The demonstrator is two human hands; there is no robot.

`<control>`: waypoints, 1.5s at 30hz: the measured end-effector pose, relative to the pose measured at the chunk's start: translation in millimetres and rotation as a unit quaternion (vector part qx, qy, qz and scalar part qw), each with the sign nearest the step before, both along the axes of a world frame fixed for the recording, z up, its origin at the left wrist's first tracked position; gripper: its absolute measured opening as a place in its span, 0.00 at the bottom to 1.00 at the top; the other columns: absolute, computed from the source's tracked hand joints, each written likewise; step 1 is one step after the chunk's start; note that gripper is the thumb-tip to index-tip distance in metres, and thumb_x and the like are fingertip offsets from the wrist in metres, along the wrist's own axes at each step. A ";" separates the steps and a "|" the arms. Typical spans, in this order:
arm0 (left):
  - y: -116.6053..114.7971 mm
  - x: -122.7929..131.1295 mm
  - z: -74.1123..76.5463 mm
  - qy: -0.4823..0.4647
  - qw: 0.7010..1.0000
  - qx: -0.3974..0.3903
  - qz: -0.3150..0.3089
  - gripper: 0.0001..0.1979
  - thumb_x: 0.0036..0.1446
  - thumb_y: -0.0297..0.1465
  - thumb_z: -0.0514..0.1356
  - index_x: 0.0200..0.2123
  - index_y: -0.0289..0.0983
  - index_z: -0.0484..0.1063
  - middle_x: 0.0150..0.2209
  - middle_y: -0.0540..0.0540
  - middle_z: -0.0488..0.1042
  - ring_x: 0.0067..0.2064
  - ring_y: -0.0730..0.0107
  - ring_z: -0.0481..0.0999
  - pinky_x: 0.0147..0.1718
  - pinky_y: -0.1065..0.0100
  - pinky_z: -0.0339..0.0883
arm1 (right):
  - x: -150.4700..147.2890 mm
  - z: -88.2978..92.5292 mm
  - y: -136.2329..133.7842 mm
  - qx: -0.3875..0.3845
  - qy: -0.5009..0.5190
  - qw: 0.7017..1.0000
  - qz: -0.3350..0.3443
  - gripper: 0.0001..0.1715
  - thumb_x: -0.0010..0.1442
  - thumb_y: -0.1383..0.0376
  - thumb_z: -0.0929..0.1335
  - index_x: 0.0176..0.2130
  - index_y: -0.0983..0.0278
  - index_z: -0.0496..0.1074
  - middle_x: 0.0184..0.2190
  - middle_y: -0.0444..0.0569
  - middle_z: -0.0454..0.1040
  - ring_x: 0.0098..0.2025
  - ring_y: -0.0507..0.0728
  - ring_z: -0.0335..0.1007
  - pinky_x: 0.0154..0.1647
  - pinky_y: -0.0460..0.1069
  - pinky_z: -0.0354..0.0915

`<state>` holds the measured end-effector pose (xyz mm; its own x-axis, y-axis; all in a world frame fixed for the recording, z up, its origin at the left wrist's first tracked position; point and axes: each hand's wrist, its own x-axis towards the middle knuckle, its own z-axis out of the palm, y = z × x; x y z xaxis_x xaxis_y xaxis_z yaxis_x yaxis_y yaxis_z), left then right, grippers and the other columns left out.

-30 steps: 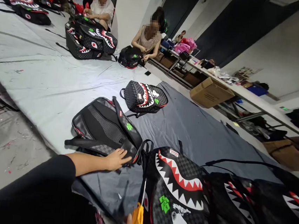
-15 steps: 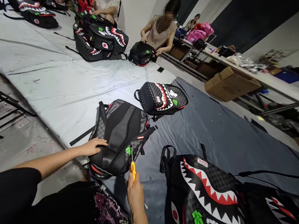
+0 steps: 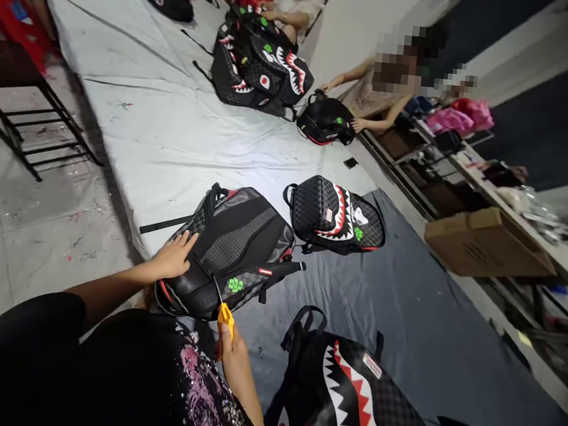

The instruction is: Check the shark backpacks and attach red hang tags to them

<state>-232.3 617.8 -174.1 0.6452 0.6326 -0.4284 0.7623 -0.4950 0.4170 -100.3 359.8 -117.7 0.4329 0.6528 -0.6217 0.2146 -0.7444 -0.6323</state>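
Note:
A black checkered backpack (image 3: 231, 235) lies on the cloth-covered table with its padded back and shoulder straps facing up. My left hand (image 3: 173, 256) rests flat on its near left side, fingers spread. In my right hand (image 3: 231, 347) is a yellow-handled tool (image 3: 226, 316) with a thin metal shaft. Its tip reaches the lower back panel, beside the strap with a green print (image 3: 235, 285); I cannot tell whether it touches. A second backpack (image 3: 337, 215) with a shark-mouth print lies just beyond. Another shark-mouth backpack (image 3: 346, 400) is close by at the lower right.
Across the table, a person handles a black backpack (image 3: 326, 118). Several more backpacks (image 3: 263, 63) are piled at the far side, near another person. A cardboard box (image 3: 487, 242) stands by the shelving at right. A dark stool (image 3: 33, 108) is on the floor at left.
The view has swung left and tilted. My right hand has moved the yellow-handled tool from the green print on the strap to the lower back panel. My left hand stays on the backpack.

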 end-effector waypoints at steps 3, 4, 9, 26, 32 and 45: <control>0.8 -32.8 17.2 0.008 0.991 -0.044 0.125 0.42 0.58 0.29 0.55 0.72 0.35 0.38 0.70 0.28 0.50 0.66 0.45 0.61 0.62 0.50 0.56 | 1.2 7.1 3.2 0.000 0.063 0.997 0.036 0.44 0.62 0.36 0.54 0.57 0.65 0.67 0.23 0.46 0.73 0.25 0.59 0.71 0.27 0.52 0.66; -1.3 -37.7 21.4 -0.005 0.982 -0.055 0.180 0.40 0.59 0.29 0.54 0.72 0.35 0.40 0.68 0.29 0.54 0.65 0.46 0.63 0.61 0.50 0.58 | 3.9 11.0 5.9 -0.005 0.090 0.995 0.048 0.44 0.61 0.35 0.55 0.55 0.65 0.67 0.22 0.46 0.73 0.24 0.59 0.71 0.27 0.52 0.66; -10.4 -28.5 15.2 -0.307 0.893 -0.162 0.286 0.27 0.64 0.41 0.53 0.64 0.37 0.63 0.62 0.40 0.69 0.63 0.56 0.68 0.62 0.58 0.60 | 55.5 44.5 49.0 0.028 0.128 0.991 0.033 0.40 0.55 0.31 0.59 0.39 0.63 0.67 0.23 0.49 0.75 0.25 0.59 0.73 0.28 0.52 0.69; 25.7 -29.7 -28.9 -0.220 0.727 -0.503 0.411 0.36 0.68 0.49 0.35 0.45 0.28 0.72 0.32 0.34 0.78 0.33 0.60 0.79 0.36 0.62 0.76 | 92.1 79.0 178.3 -0.088 0.032 0.957 0.274 0.30 0.62 0.40 0.59 0.37 0.63 0.66 0.15 0.37 0.62 0.14 0.50 0.58 0.14 0.45 0.57; -20.1 -2.3 -3.2 -0.180 0.910 -0.216 0.304 0.33 0.59 0.41 0.61 0.66 0.50 0.57 0.56 0.38 0.68 0.58 0.47 0.67 0.56 0.50 0.60 | 95.1 93.4 186.5 -0.047 -0.022 0.968 0.244 0.29 0.63 0.41 0.59 0.35 0.63 0.66 0.15 0.38 0.63 0.14 0.50 0.59 0.15 0.45 0.57; -94.3 8.2 19.9 -0.183 0.981 0.042 -0.043 0.37 0.60 0.42 0.60 0.69 0.41 0.51 0.73 0.36 0.39 0.71 0.46 0.43 0.64 0.50 0.48 | 145.0 117.5 126.9 -0.200 -0.200 0.948 0.146 0.25 0.65 0.47 0.62 0.35 0.66 0.70 0.10 0.42 0.65 0.10 0.51 0.60 0.14 0.44 0.51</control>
